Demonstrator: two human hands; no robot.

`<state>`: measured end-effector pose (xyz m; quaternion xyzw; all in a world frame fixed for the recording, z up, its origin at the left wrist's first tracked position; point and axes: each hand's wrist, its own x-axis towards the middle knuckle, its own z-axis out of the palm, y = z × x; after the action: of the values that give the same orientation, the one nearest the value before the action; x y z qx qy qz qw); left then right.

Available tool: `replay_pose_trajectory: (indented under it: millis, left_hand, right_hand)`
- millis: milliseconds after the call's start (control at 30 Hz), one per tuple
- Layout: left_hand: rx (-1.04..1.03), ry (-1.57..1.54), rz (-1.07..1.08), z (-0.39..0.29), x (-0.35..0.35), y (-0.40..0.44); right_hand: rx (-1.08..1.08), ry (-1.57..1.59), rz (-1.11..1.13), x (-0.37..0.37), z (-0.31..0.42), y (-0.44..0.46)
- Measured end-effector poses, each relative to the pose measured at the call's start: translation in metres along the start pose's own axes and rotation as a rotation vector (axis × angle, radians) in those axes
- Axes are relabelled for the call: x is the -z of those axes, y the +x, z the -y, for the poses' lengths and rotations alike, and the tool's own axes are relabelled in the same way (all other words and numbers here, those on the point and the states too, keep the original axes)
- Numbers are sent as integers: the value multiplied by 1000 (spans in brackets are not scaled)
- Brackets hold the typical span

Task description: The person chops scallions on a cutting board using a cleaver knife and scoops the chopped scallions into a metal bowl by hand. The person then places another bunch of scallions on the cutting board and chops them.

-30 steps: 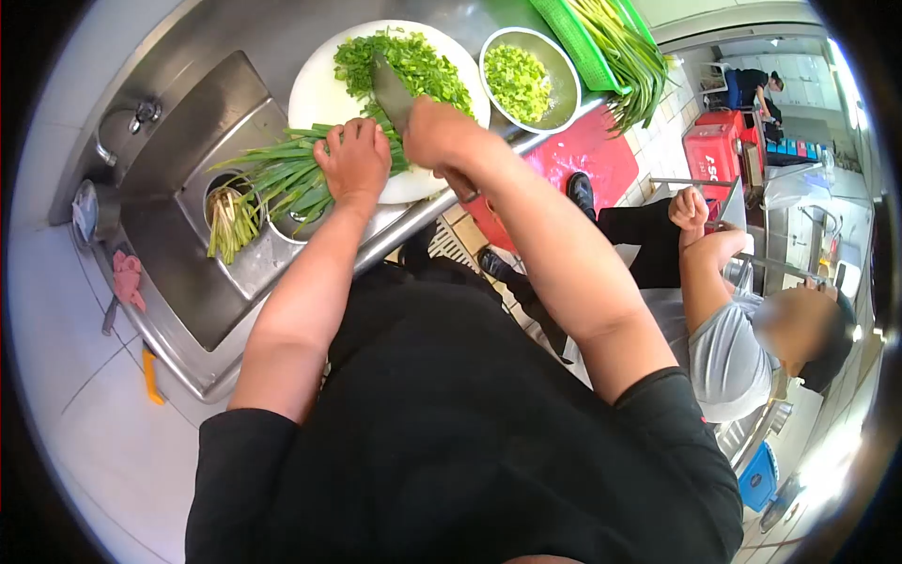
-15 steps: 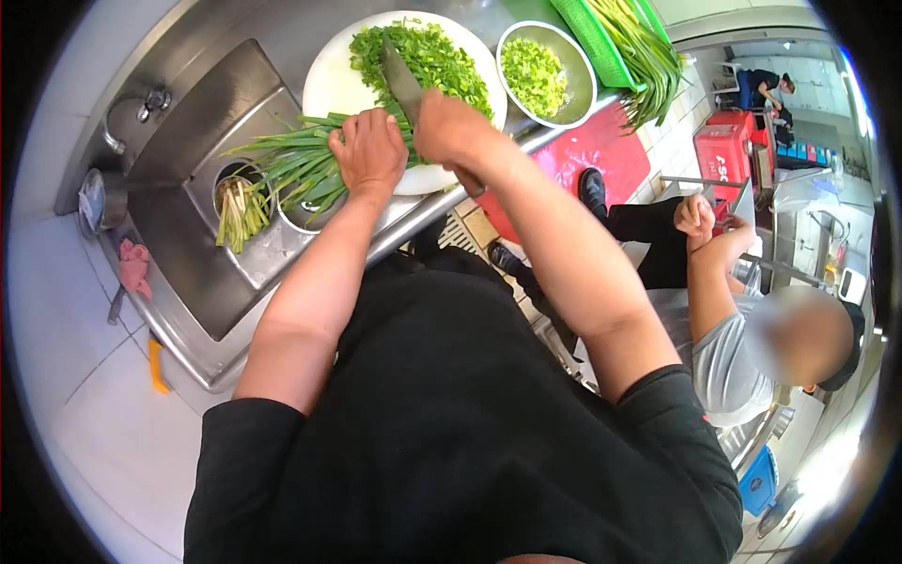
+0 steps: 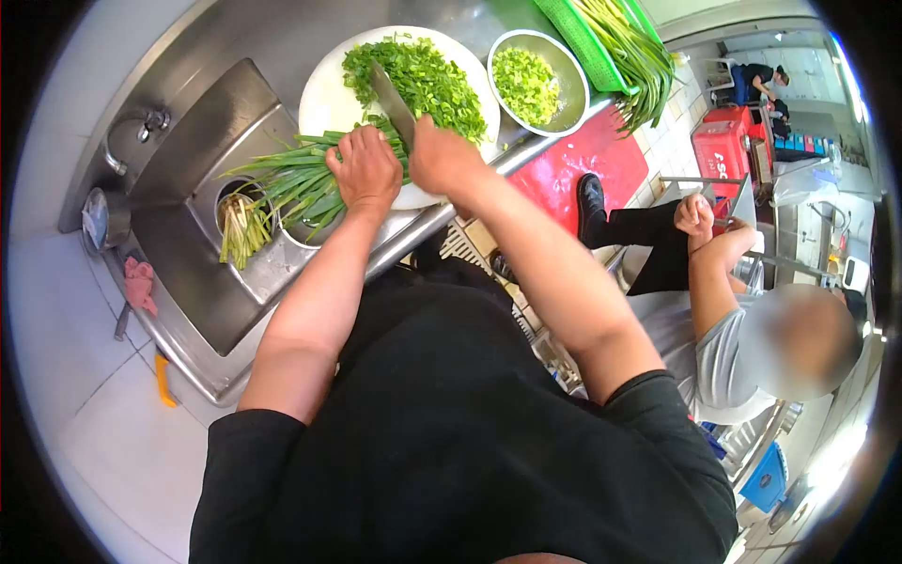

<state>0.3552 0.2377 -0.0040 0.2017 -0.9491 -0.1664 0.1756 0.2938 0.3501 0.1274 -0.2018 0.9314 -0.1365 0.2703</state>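
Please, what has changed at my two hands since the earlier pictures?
Your right hand, with the knife, has shifted slightly toward your body. Nothing was taken or let go. Your left hand still holds the green stalks on the white board.

left hand (image 3: 366, 171) holds long green onions (image 3: 299, 180) on round white board (image 3: 324, 92) | right hand (image 3: 443, 164) grips big knife (image 3: 393, 105) | chopped green bits (image 3: 442, 86) lie beside knife | bowl (image 3: 570, 92) sits near board
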Motion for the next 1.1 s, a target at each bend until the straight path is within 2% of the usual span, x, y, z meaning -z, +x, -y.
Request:
replay_pose_trajectory:
  millis: [67, 133, 200, 267, 300, 367, 433, 533, 600, 667, 733, 767, 800, 1000, 1100]
  left_hand:
    - [-1, 27, 28, -3, 4, 1]
    - [23, 44, 49, -4, 6, 0]
    - [42, 18, 50, -3, 4, 2]
    - [52, -12, 48, -3, 4, 2]
    - [42, -38, 53, -3, 6, 2]
    - [42, -39, 31, -2, 7, 6]
    - [21, -44, 37, -3, 6, -2]
    - [19, -18, -19, -2, -2, 0]
    - [28, -8, -6, 0, -4, -1]
    - [27, -16, -8, 0, -5, -1]
    - [42, -24, -23, 0, -4, 3]
    - [47, -47, -9, -1, 0, 3]
    - [45, -67, 9, -2, 4, 2]
    - [65, -93, 37, -3, 6, 1]
    - [43, -66, 42, -2, 7, 0]
  right_hand:
    - [-19, -12, 37, 21, 12, -2]
    - [-116, 76, 210, 24, 10, -15]
    - [-37, 49, 119, -17, -16, -62]
    - [-56, 9, 42, -65, -40, -96]
    - [-94, 25, 66, -64, -40, -98]
    - [-125, 45, 77, -60, -39, -86]
    - [28, -8, -47, -53, -41, -48]
    - [42, 9, -34, 1, -5, -1]
    - [-170, 62, 300, 33, 17, -1]
    - [19, -10, 40, -17, -15, -26]
    - [55, -81, 32, -48, -29, -89]
    - [-44, -26, 27, -67, -35, -101]
    - [-35, -27, 30, -72, -40, -102]
    - [99, -77, -147, -66, -70, -72]
    - [94, -80, -127, -41, -71, -42]
